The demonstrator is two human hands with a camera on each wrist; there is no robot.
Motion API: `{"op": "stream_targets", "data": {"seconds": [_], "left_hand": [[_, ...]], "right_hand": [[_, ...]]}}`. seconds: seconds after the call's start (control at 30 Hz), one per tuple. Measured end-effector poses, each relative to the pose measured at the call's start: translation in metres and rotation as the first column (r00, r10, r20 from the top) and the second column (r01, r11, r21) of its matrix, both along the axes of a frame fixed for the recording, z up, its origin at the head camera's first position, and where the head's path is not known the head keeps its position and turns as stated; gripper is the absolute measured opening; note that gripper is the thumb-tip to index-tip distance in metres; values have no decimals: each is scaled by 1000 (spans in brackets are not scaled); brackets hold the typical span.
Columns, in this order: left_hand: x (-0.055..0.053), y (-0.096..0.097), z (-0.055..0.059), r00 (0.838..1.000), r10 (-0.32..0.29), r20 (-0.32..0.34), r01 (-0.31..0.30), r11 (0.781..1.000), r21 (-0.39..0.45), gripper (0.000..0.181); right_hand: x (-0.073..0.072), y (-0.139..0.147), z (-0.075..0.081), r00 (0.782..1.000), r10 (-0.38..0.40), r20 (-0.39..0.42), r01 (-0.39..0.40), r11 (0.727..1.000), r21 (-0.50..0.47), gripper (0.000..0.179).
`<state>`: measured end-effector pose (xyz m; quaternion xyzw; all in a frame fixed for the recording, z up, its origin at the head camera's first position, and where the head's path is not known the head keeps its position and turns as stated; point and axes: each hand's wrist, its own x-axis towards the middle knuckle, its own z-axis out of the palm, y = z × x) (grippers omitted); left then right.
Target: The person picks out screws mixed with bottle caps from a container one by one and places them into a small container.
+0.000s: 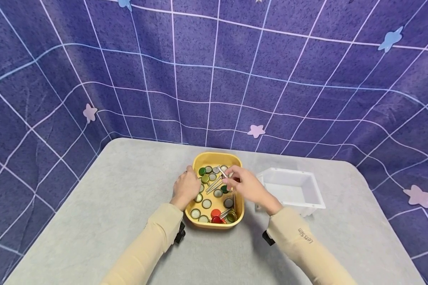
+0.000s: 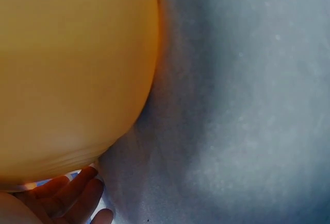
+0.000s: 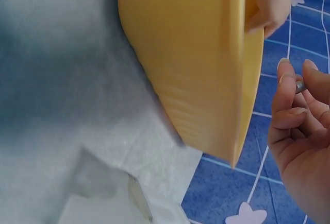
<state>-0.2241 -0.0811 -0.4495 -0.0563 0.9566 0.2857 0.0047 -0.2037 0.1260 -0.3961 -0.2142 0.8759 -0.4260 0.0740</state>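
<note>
We are looking at work inside the yellow bin [image 1: 210, 226], which stands on the grey tabletop [image 1: 139, 166]. Our left hand [image 1: 187, 185] grips the bin's left rim and seems to brace it. Over the bin's right side, our right hand [image 1: 247, 185] pinches a slim metal screw [image 1: 222, 173], or something much like one, its fingers [image 3: 284, 95] drawn narrow around the shank. The screw is held above the contents, apart from the loose rods [image 1: 214, 185] and the scattered bottle caps [image 1: 206, 203] below it. We judge the step in hand to be picking this one piece out from the mix. As we see it, the next move calls for a firm pinch, a steady left hand, and enough lift to carry the screw over the rim without catching it. Just to the right stands the white bin [image 1: 291, 193], partly behind our right forearm; we cannot tell whether its hidden corner holds anything.
</note>
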Motion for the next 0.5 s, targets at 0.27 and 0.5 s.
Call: {"op": "stream_targets", "data": {"seconds": [0.27,0.5], "left_hand": [[1,0,1,1000,7,3,-7,1000,4,30],[1,0,1,1000,7,7,-7,1000,4,31]], "right_hand": [[-4,15,11,999,-15,-40,16,999,29,19],[-8,31,15,995,-44,-86,45,999,15,19]]}}
